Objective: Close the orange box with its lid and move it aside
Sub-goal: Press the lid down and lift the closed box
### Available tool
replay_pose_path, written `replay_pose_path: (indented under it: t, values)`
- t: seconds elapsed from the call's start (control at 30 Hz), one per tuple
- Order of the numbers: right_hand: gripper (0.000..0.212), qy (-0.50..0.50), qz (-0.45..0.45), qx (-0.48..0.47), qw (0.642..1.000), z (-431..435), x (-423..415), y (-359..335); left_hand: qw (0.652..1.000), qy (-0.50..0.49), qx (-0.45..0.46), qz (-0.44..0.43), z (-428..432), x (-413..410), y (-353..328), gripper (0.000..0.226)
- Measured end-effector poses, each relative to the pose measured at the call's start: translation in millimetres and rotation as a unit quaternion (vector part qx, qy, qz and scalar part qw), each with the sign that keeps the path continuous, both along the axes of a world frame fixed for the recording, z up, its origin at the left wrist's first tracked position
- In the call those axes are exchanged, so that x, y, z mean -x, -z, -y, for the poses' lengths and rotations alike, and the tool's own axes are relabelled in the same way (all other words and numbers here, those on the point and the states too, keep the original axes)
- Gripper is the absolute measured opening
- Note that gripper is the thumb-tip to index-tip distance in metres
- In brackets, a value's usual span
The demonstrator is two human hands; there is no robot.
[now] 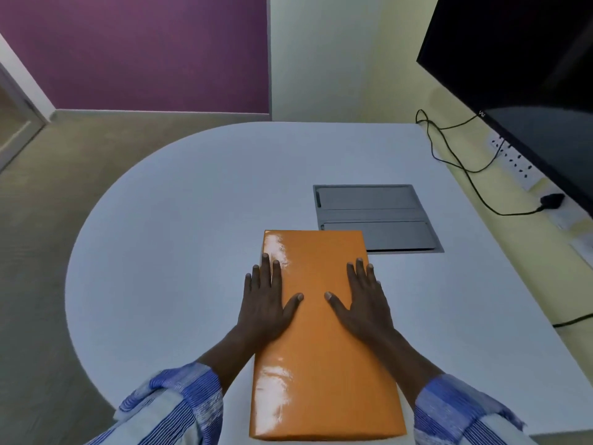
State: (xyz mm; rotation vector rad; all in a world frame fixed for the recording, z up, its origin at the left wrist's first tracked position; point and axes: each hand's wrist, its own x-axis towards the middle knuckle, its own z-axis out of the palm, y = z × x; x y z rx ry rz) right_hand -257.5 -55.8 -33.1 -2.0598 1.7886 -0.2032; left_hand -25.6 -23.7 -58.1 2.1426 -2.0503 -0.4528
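Observation:
A long glossy orange box (321, 348) lies lengthwise on the white table (179, 220), its lid on top and covering it. My left hand (268, 300) lies flat on the lid's left edge, fingers spread, the outer fingers hanging over the side. My right hand (362, 300) lies flat on the lid's right edge in the same way. Both palms press down on the lid; neither hand grips anything. The inside of the box is hidden.
A grey recessed cable hatch (375, 216) sits in the table just beyond the box's far right corner. A black screen (529, 75) hangs at the right, with a black cable (465, 168) and a socket strip (513, 162) along the wall.

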Motion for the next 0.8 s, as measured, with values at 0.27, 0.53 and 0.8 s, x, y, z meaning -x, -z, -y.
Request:
replay_pose_path:
  t: [0.27,0.53,0.8]
  values:
    - [0.101,0.073,0.119,-0.013,0.990,-1.5,11.7,-19.3,0.984,-0.053,0.002,-0.172,-1.6,-14.1,-5.2,0.097]
    - [0.109,0.214,0.236,-0.157,0.935,-14.1,28.7,-9.5,0.812,-0.260,-0.175,-0.493,-23.6,-24.5,4.2,0.096]
    - [0.099,0.211,0.307,-0.226,0.900,-8.1,42.9,-9.1,0.689,-0.284,-0.224,-0.628,-25.5,-8.8,-1.0,0.064]
